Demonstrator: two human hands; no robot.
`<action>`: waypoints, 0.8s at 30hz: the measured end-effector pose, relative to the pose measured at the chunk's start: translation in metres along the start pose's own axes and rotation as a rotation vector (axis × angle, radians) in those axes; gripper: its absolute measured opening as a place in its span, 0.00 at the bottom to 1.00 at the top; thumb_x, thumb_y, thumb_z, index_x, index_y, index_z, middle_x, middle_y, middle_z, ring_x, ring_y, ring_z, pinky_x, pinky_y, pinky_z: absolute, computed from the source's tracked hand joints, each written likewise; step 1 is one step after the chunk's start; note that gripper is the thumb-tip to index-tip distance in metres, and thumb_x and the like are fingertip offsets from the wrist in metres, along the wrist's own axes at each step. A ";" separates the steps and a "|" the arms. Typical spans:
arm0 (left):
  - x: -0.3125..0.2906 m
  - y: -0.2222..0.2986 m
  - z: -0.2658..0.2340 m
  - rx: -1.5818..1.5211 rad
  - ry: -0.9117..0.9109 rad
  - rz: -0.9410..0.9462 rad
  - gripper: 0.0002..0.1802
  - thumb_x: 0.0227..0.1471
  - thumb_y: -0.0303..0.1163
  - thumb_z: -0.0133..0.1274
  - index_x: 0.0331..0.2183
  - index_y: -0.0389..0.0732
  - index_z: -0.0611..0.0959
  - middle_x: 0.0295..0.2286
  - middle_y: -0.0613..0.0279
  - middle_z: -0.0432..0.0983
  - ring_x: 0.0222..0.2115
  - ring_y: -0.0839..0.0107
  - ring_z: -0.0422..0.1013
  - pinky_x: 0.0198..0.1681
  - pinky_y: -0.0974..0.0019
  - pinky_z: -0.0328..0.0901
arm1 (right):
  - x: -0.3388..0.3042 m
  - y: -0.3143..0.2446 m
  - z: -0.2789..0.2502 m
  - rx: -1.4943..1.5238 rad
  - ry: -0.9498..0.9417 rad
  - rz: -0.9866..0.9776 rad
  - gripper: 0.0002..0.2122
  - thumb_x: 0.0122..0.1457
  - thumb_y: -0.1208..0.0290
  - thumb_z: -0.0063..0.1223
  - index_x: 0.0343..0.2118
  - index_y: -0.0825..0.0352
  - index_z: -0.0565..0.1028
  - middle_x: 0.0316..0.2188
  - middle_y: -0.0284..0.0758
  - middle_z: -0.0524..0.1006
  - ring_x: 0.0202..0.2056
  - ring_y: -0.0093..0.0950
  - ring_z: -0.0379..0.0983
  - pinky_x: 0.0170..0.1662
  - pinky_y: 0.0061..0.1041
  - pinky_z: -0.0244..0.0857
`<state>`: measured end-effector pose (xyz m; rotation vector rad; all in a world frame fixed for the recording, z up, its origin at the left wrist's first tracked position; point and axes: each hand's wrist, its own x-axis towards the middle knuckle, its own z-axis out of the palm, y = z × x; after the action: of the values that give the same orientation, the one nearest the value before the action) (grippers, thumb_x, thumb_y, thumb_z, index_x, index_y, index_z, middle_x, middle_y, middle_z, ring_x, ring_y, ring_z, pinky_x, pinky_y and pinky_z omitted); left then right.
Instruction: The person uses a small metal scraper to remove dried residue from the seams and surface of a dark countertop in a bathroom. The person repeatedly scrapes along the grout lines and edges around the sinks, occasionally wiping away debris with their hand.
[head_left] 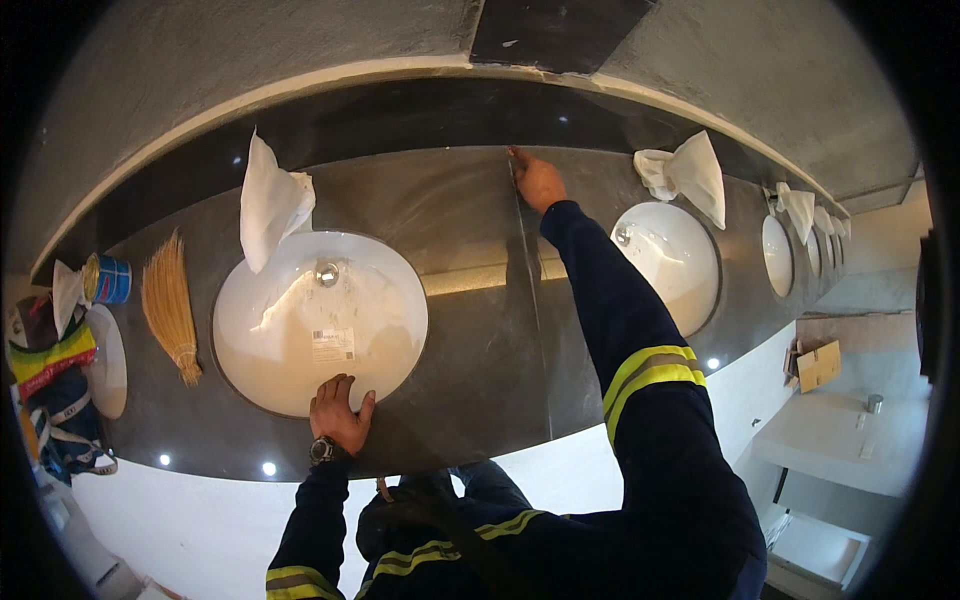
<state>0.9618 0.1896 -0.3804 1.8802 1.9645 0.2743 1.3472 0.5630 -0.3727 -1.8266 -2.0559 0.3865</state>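
My left fingers [343,388]: slightly spread, empty, white basin [240,345] beneath | My right fingers [519,160]: curled at back edge of table [470,355]; anything held, cannot tell.

A white label [333,345] is seen inside the nearest white basin [245,315]; a barcode and a small square code are printed on it, with a short line of dark print; blurred print is carried on the blue side of a can [107,280] at the left; reddish lettering is shown on a yellow, green and red bag [55,358]; pale lettering is borne by a dark blue bundle [70,425] below; the finer print cannot be made out.
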 end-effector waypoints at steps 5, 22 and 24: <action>-0.001 -0.001 0.003 0.026 0.011 -0.002 0.28 0.57 0.50 0.55 0.48 0.36 0.81 0.48 0.50 0.77 0.51 0.51 0.71 0.53 0.48 0.65 | 0.006 0.010 0.012 -0.032 0.025 -0.006 0.21 0.62 0.72 0.48 0.59 0.59 0.73 0.45 0.50 0.80 0.47 0.50 0.76 0.51 0.46 0.70; -0.003 0.001 0.003 0.003 0.060 -0.019 0.29 0.57 0.51 0.55 0.47 0.35 0.80 0.48 0.50 0.76 0.50 0.51 0.71 0.53 0.49 0.65 | 0.010 0.006 0.015 -0.238 -0.066 -0.055 0.21 0.61 0.71 0.45 0.58 0.64 0.72 0.42 0.53 0.80 0.47 0.50 0.77 0.52 0.47 0.70; -0.003 -0.002 0.002 0.002 0.077 -0.024 0.29 0.56 0.51 0.56 0.47 0.35 0.80 0.48 0.50 0.76 0.50 0.52 0.71 0.53 0.48 0.65 | 0.013 0.001 0.013 -0.222 -0.084 -0.058 0.21 0.61 0.71 0.46 0.59 0.64 0.72 0.43 0.54 0.80 0.47 0.51 0.77 0.52 0.47 0.70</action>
<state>0.9611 0.1860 -0.3820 1.8720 2.0370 0.3423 1.3410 0.5761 -0.3834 -1.8988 -2.2829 0.2300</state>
